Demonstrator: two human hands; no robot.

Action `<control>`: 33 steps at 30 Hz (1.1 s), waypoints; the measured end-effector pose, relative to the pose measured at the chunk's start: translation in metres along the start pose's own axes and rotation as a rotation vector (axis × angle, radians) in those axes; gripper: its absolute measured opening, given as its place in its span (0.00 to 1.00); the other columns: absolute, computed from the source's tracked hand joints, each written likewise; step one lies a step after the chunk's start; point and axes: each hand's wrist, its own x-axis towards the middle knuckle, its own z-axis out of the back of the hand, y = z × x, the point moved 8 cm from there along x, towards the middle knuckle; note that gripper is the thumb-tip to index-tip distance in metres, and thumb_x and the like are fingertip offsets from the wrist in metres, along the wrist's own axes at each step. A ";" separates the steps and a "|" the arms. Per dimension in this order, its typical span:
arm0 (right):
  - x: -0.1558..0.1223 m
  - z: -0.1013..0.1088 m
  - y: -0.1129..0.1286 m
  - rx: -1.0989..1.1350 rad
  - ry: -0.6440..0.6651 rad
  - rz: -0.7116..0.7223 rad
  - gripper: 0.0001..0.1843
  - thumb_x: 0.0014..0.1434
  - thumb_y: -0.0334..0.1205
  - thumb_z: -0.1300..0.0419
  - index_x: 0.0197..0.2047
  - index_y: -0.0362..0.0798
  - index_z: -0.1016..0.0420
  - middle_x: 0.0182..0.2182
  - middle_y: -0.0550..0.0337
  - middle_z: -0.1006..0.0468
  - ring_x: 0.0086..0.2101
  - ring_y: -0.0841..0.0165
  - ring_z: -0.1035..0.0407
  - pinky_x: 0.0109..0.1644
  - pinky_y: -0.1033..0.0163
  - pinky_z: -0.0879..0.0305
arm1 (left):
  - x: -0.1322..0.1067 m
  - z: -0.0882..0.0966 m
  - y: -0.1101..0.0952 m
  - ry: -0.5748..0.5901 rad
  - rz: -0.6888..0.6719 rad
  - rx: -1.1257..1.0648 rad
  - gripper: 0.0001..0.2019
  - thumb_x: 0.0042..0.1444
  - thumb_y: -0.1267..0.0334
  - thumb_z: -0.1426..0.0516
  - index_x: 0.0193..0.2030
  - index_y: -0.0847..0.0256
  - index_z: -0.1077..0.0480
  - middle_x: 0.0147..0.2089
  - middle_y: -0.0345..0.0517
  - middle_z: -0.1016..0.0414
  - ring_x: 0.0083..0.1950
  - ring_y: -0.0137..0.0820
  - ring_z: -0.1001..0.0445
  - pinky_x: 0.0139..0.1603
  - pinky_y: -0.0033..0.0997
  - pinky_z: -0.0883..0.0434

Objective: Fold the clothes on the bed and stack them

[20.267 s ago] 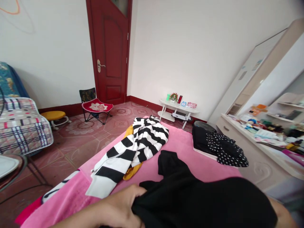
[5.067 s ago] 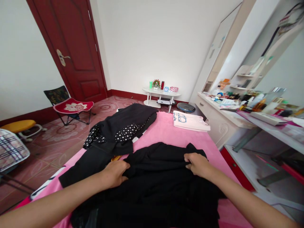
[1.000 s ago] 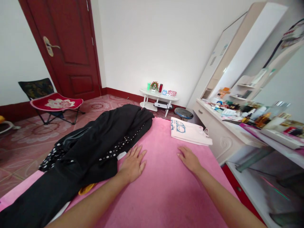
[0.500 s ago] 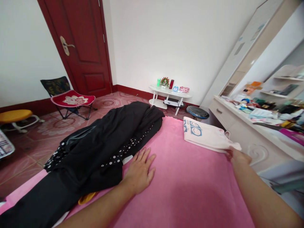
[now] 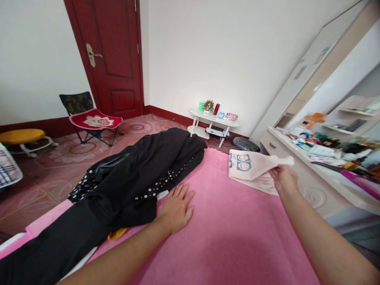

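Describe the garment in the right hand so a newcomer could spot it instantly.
Find the pink cover filling the lower middle. Towards its far right, the right hand holds up one end of a pale garment. Blue print sets it apart from the heaped black clothes.

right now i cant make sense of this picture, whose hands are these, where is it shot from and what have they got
There is no machine here: these are one person's two bare hands, seen by a camera worn on the head, looking forward and down. In front lies a soft pink cloth cover. On its left is a loose heap of black clothing, with black fabric with white dots showing along its edge. The left hand lies flat on the cover, beside that heap. The right hand holds one end of a folded, pale pink, blue-printed garment raised.
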 end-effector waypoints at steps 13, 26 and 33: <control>-0.391 0.018 0.060 -0.373 1.520 -0.255 0.02 0.47 0.32 0.46 0.26 0.45 0.33 0.23 0.63 0.30 0.24 0.75 0.38 0.26 0.71 0.45 | -0.019 0.040 0.021 -0.307 0.106 -0.461 0.25 0.65 0.60 0.60 0.68 0.58 0.59 0.69 0.48 0.51 0.68 0.32 0.48 0.67 0.38 0.47; -0.235 0.102 -0.030 -0.485 0.357 0.008 0.40 0.45 0.56 0.42 0.57 0.44 0.43 0.52 0.43 0.33 0.47 0.56 0.33 0.46 0.54 0.34 | -0.053 0.010 -0.143 0.030 -0.284 -0.382 0.24 0.51 0.54 0.43 0.56 0.53 0.35 0.59 0.46 0.37 0.58 0.41 0.39 0.59 0.43 0.40; -0.283 0.049 -0.018 -0.574 0.527 0.173 0.17 0.56 0.47 0.48 0.44 0.46 0.30 0.38 0.53 0.24 0.40 0.60 0.30 0.45 0.59 0.36 | -0.064 -0.006 -0.157 0.105 -0.217 -0.315 0.14 0.49 0.53 0.40 0.41 0.55 0.28 0.44 0.46 0.29 0.49 0.41 0.34 0.52 0.42 0.40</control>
